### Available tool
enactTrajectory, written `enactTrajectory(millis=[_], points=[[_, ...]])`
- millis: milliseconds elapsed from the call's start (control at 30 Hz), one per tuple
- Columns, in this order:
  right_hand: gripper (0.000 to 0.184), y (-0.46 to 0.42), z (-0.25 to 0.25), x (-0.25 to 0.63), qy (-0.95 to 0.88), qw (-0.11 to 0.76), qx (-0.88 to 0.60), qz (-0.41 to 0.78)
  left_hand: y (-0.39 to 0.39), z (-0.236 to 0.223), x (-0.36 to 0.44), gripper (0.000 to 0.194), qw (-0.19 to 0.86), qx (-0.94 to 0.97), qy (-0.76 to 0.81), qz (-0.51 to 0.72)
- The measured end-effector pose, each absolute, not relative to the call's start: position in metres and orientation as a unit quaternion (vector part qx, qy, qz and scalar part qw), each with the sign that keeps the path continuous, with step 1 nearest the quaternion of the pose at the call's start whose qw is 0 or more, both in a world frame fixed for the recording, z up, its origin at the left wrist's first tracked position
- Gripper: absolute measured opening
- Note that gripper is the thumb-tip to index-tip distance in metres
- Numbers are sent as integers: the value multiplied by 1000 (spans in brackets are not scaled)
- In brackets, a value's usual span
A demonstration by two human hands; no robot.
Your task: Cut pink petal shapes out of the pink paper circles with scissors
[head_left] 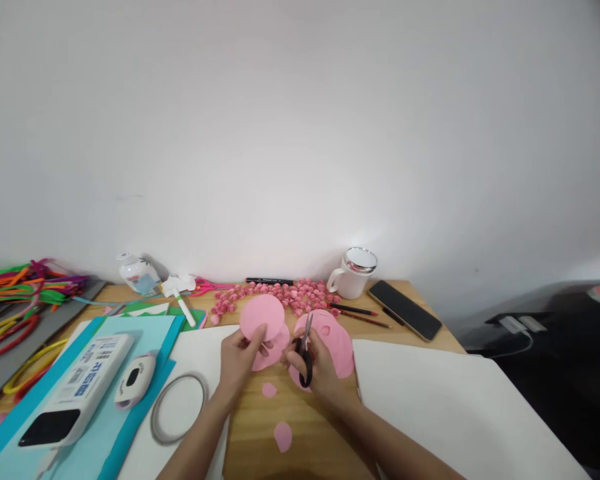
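Pale wall (300, 147) rises behind a wooden tabletop (255, 453). A right-hand white sheet (440, 393) and a left-hand white sheet (214, 363) flank the strip of wood between the forearms. Blue sheets (10, 437) lie at the near left, with a white device (80, 397) on top that may help keep them flat. A phone (405, 310) and a mug (349, 283) stand at the far right, probably to be out of the elbows' way.

Both forearms come in from the near edge and converge, the hands just apart. The left hand (237, 357) pinches a pink disc (263, 317) by its near edge, thumb on top, its face tilted toward the wearer, likely so the outline shows; more pink paper hangs just below it. The right hand (320, 367) has its fingers curled around the handles of black scissors (305, 373), blades pointing far and up, apparently for control near the paper.

Beside the right hand lies a pink stack (344, 343). Pink rolls (300, 293) are heaped beyond, perhaps to stay together, while two small pink pieces (283, 436) lie between the forearms.
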State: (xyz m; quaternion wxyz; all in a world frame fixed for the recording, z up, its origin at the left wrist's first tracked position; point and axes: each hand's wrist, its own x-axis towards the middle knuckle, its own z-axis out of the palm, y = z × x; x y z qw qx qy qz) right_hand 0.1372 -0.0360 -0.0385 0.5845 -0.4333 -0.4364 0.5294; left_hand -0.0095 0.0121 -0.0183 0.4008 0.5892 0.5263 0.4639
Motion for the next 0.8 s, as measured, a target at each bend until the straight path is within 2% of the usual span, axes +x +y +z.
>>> enactTrajectory(millis=[100, 200, 467, 667, 800], points=[[29, -44, -39, 132, -459, 541, -413, 570, 9, -12, -11, 39, 391, 533, 535, 527], [30, -49, -40, 128, -478, 497, -390, 610, 5, -10, -11, 43, 344, 546, 556, 524], [33, -48, -46, 127, -497, 496, -372, 608, -4, -17, -2, 46, 239, 627, 563, 483], [34, -47, -45, 128, -481, 517, -387, 592, -4, -22, 4, 24, 306, 641, 524, 471], [31, -47, -39, 130, -486, 513, -402, 582, -5, -22, 7, 21, 339, 619, 530, 471]])
